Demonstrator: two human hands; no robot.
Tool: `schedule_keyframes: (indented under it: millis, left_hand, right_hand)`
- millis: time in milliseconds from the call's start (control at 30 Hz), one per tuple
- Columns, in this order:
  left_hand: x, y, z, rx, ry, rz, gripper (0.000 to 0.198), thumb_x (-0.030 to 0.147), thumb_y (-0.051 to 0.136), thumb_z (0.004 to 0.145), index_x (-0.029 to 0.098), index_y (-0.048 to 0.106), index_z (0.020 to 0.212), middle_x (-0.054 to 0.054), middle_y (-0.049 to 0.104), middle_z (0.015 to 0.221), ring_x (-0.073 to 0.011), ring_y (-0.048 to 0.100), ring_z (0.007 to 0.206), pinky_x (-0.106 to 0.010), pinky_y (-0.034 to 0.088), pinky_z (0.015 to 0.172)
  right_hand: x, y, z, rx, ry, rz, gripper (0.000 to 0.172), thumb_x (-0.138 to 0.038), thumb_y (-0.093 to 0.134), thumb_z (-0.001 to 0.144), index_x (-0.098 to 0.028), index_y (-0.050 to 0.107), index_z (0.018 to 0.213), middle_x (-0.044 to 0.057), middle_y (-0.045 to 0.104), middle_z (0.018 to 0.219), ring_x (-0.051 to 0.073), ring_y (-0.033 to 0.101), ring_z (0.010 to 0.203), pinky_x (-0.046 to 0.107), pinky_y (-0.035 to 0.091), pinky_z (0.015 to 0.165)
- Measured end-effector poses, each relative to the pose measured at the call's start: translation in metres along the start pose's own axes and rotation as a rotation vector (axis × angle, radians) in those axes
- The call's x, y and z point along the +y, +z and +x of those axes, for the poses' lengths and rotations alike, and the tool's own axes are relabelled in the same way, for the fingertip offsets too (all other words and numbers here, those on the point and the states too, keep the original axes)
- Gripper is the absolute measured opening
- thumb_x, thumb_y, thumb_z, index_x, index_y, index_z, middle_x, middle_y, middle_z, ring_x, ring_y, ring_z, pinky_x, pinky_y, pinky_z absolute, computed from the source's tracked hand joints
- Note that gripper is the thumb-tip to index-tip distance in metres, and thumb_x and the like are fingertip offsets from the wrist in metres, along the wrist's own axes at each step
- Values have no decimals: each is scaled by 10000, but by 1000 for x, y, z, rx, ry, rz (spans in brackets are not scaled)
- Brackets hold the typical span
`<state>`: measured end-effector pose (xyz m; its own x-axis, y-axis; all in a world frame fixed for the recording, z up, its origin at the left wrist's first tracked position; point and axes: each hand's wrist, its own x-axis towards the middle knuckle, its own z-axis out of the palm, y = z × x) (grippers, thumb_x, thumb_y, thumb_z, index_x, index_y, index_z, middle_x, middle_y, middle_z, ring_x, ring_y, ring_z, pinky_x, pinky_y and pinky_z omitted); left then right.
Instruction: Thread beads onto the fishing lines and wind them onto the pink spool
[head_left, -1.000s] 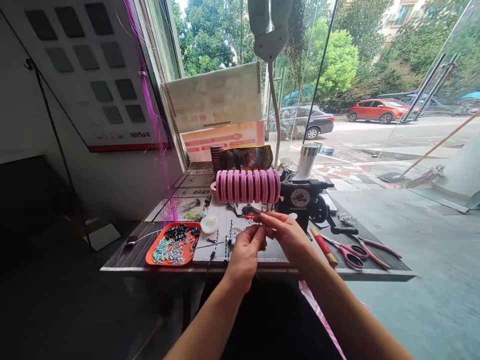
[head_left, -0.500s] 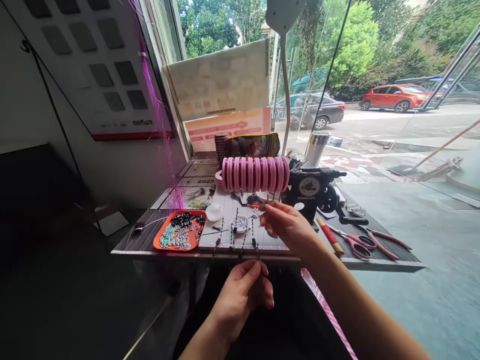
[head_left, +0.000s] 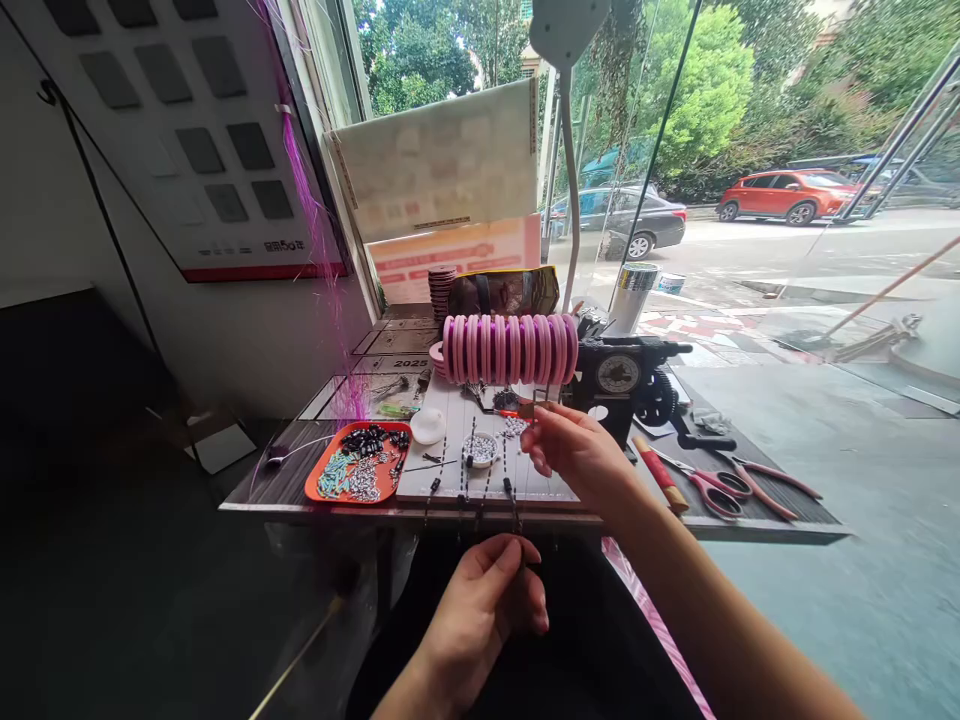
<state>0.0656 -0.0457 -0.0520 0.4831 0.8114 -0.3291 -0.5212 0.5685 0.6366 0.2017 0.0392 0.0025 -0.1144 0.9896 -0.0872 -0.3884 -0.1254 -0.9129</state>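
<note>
Two bare hands worked at different heights over the near edge of a table (head_left: 251,490). Low down, in front of that edge, the left hand (head_left: 491,600) had thumb and finger pinched on the lower end of a beaded string (head_left: 505,458), probably to draw it straight and keep its beads from swinging. The string ran up from there over a pale board (head_left: 420,484), with a black bead (head_left: 508,485) partway along. Higher up, the right hand (head_left: 574,448) was just below a row of pink spools (head_left: 510,348), its fingertips near one another beside thin hanging threads; whether they gripped one could not be told. Its raised place seemed meant to reach the threads close to their source.

The spools sat side by side in front of a black machine (head_left: 619,372), likely so that each thread dropped separately without tangling. Other beaded strings hung to the left, passing over the board's front edge, which left their lower ends free. A small white bowl (head_left: 482,465) of tiny beads stood between the strings, handy for either hand. An orange tray (head_left: 312,490) on the left held beads in loose heaps, apparently sorted by kind. Scissors (head_left: 720,497) and pliers (head_left: 772,490) lay at the right, presumably clear of the strings.
</note>
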Motion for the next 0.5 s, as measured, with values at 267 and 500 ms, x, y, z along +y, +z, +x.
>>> schedule_keyframes:
  millis: [267,500]
  left_hand:
    - [-6,-13,-8,-29,-39,-124,306,129,635,690,103,611,994,-40,610,653,-102,565,578,-226,434,597]
    - [-8,-14,-8,-26,-14,-101,294,158,651,677,114,627,967,-27,595,588,-91,546,511,-207,412,533]
  right_hand:
    - [-5,2,2,-4,-55,-102,236,-333,602,696,-164,503,828,-11,594,478,59,432,340,170,306,359]
    - [-8,4,9,26,-102,-95,254,-351,599,698,-151,540,843,5,622,552,49,457,370,162,318,375]
